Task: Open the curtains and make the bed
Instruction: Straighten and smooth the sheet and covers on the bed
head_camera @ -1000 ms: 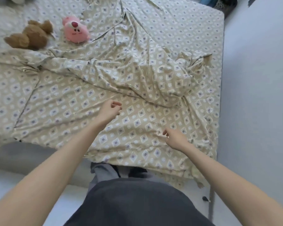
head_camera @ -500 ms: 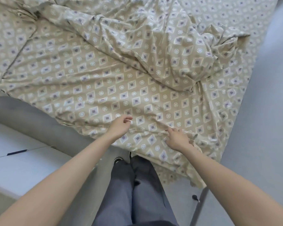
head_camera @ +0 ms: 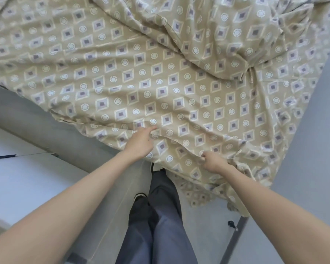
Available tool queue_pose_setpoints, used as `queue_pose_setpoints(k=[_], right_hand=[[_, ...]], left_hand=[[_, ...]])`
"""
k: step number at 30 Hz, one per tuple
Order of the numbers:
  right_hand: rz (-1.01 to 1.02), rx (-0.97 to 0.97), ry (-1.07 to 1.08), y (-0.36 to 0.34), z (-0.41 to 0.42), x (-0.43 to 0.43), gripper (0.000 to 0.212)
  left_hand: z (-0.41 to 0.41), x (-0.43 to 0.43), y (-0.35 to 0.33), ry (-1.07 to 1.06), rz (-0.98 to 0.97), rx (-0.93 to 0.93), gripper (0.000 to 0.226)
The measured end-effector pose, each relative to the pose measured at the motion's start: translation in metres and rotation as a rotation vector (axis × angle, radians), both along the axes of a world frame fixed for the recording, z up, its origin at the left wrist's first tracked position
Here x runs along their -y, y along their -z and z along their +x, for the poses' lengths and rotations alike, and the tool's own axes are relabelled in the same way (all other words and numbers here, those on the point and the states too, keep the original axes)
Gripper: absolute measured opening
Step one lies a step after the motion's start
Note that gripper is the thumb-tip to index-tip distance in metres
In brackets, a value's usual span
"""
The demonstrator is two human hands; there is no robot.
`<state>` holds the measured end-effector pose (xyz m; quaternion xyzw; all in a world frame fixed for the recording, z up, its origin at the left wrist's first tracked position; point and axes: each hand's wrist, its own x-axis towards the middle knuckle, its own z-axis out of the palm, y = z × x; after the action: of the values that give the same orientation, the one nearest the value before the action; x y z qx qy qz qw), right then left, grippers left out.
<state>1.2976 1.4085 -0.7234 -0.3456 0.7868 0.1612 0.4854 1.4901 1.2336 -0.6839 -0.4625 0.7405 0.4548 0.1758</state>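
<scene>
A beige blanket (head_camera: 160, 77) with a diamond-and-circle print covers the bed, bunched into a thick fold at the upper right. Its near edge hangs over the foot of the bed. My left hand (head_camera: 140, 142) lies on the blanket near that edge, fingers curled into the fabric, thumb stretched out. My right hand (head_camera: 212, 161) pinches a ridge of the blanket close to the edge, with fabric gathered between thumb and fingers. The curtains are out of view.
The grey bed base (head_camera: 46, 122) shows bare at the left where the blanket stops. My legs (head_camera: 160, 216) stand against the foot of the bed. A grey wall (head_camera: 312, 149) runs along the right side. A dark metal leg (head_camera: 234, 241) stands at lower right.
My head has tipped further down and closer; the soft toys have left the view. Both hands drew back from mid-blanket to its near edge, and the right hand closed on the fabric.
</scene>
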Motion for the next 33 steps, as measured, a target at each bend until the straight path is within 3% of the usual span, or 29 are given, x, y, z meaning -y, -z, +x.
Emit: queue_pose_setpoints(k=[1,4,7,13,19,24,26,30,33], right_hand=[[0.004,0.056,-0.019,-0.006,0.005,-0.005,0.015],[0.043,0.139,-0.052,-0.022,0.020,-0.018,0.040],[0.069,0.123,-0.071,-0.043,0.040,-0.039,0.011],[-0.152,0.064,0.020,-0.081,0.080,-0.076,0.027],[-0.388,0.026,-0.112,-0.119,0.101,-0.101,0.008],[-0.529,-0.045,-0.129,-0.138,0.109,-0.120,0.016],[-0.543,-0.051,-0.152,-0.142,0.109,-0.127,0.017],[-0.611,-0.095,-0.157,-0.136,0.104,-0.147,0.021],[-0.661,-0.138,-0.169,-0.129,0.103,-0.162,0.025]], left_hand=[[0.004,-0.005,-0.003,0.032,-0.017,0.000,0.063],[0.013,-0.019,-0.015,0.162,-0.025,0.037,0.075],[0.024,-0.039,-0.032,0.332,-0.076,0.075,0.078],[0.053,-0.086,-0.060,0.544,-0.283,0.152,0.085],[0.074,-0.119,-0.072,0.528,-0.399,0.193,0.088],[0.077,-0.148,-0.064,0.462,-0.361,0.166,0.091],[0.073,-0.159,-0.062,0.416,-0.403,0.185,0.085],[0.064,-0.170,-0.057,0.301,-0.471,0.269,0.048],[0.062,-0.178,-0.045,0.348,-0.453,0.295,0.032]])
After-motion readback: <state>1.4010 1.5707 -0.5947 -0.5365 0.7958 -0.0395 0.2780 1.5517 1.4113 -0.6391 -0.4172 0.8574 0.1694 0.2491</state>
